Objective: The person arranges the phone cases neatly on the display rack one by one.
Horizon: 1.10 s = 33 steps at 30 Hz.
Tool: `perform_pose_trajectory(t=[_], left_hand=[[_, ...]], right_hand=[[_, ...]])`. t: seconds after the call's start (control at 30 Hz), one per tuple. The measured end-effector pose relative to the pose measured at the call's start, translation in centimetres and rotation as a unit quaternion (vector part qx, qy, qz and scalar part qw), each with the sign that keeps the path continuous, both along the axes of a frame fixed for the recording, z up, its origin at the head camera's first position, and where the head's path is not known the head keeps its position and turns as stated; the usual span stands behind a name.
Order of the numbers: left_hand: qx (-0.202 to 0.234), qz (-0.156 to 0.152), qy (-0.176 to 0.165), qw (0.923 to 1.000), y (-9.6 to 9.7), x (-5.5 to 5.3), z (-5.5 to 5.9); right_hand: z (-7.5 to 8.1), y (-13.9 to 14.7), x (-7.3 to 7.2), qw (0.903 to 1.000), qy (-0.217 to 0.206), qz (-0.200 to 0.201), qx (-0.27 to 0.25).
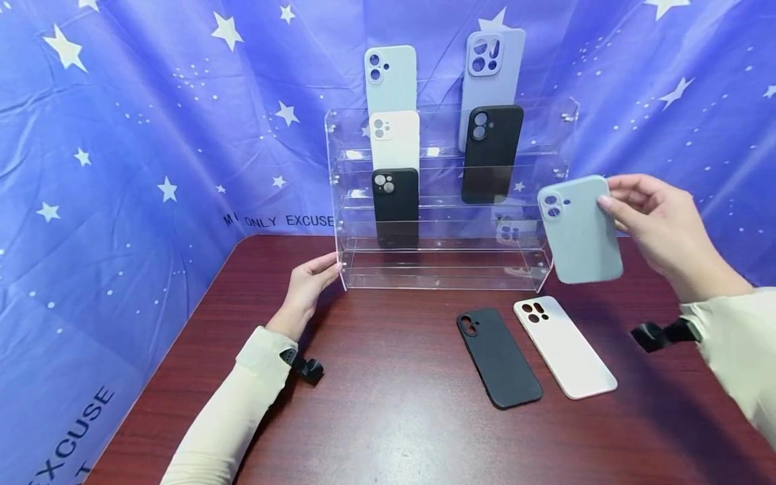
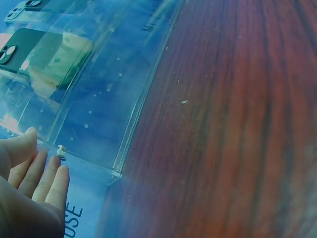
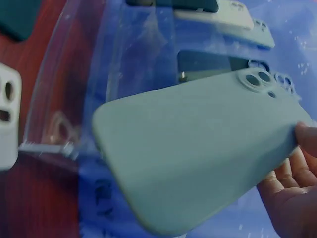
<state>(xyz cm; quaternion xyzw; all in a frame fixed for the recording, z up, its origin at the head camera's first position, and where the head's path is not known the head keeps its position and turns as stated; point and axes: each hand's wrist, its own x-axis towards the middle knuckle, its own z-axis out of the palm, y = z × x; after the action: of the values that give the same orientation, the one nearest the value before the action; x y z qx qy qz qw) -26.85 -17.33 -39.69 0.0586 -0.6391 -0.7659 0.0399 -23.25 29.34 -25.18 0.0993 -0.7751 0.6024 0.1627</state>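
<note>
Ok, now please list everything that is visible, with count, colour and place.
table: 1, red-brown, foreground
rack: 1, clear, on table
backdrop: 1, starry blue, behind rack
black cases: 3, black, rack left, rack right, table
white cases: 2, white, rack left, table
rear case: 1, pale mint, rack left
lavender case: 1, lavender, rack right
held case: 1, pale green, right hand
speck: 1, white, table
wrist devices: 2, black, both wrists
sleeves: 2, cream, both arms
left hand: 1, bare, at rack's left side
right hand: 1, bare, right of rack
</note>
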Motion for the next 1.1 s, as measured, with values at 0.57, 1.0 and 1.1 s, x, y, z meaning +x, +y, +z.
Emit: perform_pose_trajectory(t=[0.57, 1.0, 1.1], left_hand=[[0.011, -0.004, 0.005, 0.9999, 0.0, 0.1, 0.0], [0.006, 0.000, 0.000, 1.0000, 0.0, 0.1, 0.1], [0.005, -0.006, 0.002, 1.0000, 0.1, 0.1, 0.1]], right_hand=[[2.3, -6.5, -4.8, 0.9028, 0.036, 0.129, -0.409], [1.6, -9.0, -8.0, 0.9057, 0.066, 0.093, -0.408], [0.9, -9.2, -8.3, 0.9147, 0.058, 0.077, -0.393]])
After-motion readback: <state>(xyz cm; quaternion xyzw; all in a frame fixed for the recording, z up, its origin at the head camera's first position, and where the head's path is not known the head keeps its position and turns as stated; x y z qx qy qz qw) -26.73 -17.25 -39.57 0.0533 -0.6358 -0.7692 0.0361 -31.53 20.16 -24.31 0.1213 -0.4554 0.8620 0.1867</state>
